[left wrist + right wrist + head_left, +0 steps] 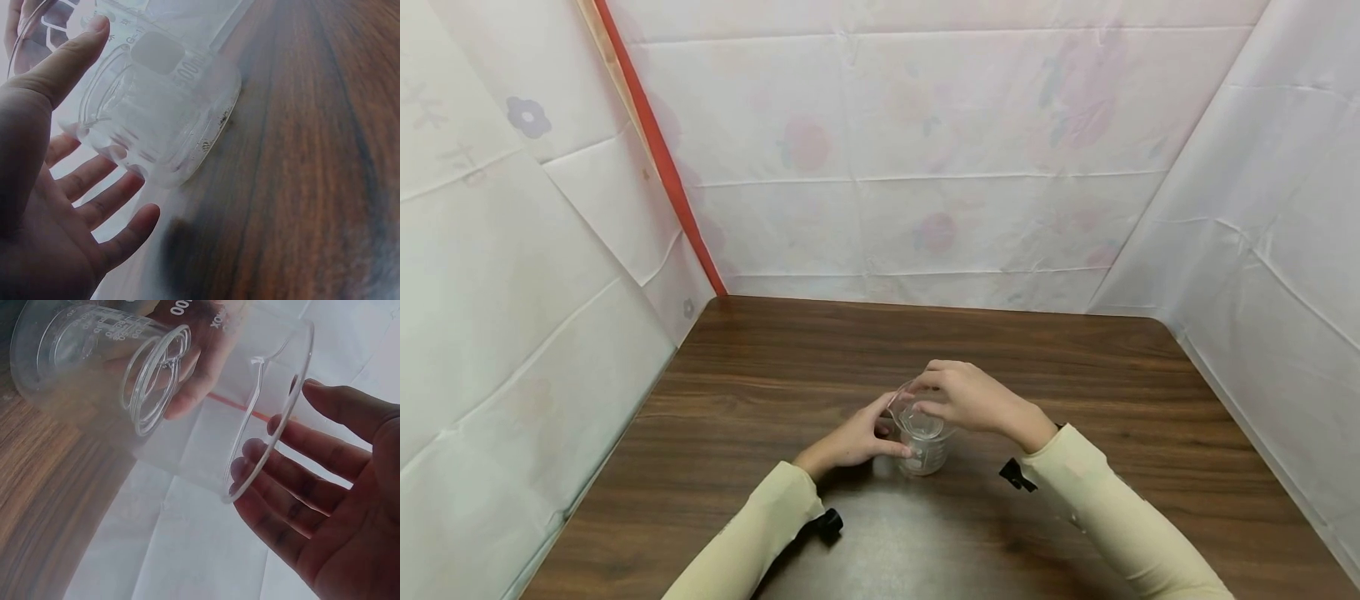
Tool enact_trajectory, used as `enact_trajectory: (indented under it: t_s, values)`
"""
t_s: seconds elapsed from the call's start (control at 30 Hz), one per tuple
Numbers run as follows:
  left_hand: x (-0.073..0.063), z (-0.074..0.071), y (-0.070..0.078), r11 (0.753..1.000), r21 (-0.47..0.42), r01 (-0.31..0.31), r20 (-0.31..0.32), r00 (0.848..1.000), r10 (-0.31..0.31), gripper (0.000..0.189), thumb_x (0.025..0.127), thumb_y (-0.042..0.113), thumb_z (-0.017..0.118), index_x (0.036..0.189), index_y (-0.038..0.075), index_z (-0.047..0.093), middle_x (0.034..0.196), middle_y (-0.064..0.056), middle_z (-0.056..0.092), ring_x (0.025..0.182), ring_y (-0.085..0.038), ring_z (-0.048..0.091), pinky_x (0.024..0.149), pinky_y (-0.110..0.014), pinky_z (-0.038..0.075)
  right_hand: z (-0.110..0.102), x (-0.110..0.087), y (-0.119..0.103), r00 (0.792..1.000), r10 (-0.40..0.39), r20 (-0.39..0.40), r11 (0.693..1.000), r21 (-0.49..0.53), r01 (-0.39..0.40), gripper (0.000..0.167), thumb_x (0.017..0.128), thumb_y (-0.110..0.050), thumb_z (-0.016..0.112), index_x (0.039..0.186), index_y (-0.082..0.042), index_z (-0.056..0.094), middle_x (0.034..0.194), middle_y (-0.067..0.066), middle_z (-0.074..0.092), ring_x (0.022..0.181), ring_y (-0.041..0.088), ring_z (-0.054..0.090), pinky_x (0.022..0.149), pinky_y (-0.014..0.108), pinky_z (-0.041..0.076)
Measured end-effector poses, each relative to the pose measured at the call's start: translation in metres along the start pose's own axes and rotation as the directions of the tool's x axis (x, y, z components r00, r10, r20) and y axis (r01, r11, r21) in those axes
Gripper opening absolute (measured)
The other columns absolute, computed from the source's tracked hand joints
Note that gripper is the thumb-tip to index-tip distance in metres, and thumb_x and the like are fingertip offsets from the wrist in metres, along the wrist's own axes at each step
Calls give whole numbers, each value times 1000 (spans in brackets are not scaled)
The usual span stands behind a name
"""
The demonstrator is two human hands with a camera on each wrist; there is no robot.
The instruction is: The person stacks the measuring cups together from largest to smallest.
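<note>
A large clear glass beaker (927, 460) with printed markings stands upright on the brown table. Inside it sit smaller glass beakers (159, 381), nested with their rims close together. My left hand (852, 438) holds the large beaker from the left, thumb against the near wall and fingers spread along the far side. Over the mouth is my right hand (976, 402), its fingers loosely bent. In the right wrist view those fingertips (253, 450) reach the large beaker's rim, with the thumb at the opposite edge; nothing is pinched between them. The nested beakers lie deeper, apart from these fingers.
The wood-grain table (760, 358) ends at white printed sheets (880, 150) behind and on both sides. A red strip (658, 146) runs down the back left corner. Black wrist mounts (827, 527) stick out beneath both pale sleeves.
</note>
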State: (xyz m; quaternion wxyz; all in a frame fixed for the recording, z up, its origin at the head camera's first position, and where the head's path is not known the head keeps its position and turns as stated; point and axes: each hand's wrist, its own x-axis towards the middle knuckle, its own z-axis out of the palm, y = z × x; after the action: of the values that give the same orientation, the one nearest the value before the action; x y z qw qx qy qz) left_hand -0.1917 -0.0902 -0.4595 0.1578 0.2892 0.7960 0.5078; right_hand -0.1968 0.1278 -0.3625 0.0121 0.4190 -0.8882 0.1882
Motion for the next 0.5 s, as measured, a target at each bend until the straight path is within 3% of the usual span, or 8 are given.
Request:
enact_trajectory:
  t_s: [0.17, 0.4, 0.5]
  values:
    - [6, 1, -22, 1000, 10, 7, -7, 1000, -7, 78, 84, 19, 77, 149, 16, 34, 155, -7, 36, 135, -31, 44, 101, -51, 46, -2, -3, 3, 1000, 24, -17, 1000, 17, -24, 25, 92, -22, 68, 112, -8, 71, 103, 6, 68, 85, 16, 64, 72, 24, 51]
    - [4, 2, -24, 1000, 21, -14, -13, 1000, 15, 75, 84, 28, 78, 147, 19, 38, 152, -1, 40, 132, -25, 46, 99, -44, 49, 1, -8, 7, 989, 9, -151, 1000, 23, -6, 21, 90, -21, 70, 107, -7, 72, 95, 3, 66, 74, 14, 59, 63, 21, 47]
    - [5, 2, -24, 999, 29, -19, -20, 1000, 20, 75, 83, 29, 78, 146, 18, 38, 151, -2, 41, 130, -25, 48, 98, -42, 49, 2, -9, 9, 977, 16, -210, 999, 45, -6, 22, 90, -20, 71, 107, -6, 72, 95, 5, 68, 74, 13, 60, 64, 25, 50]
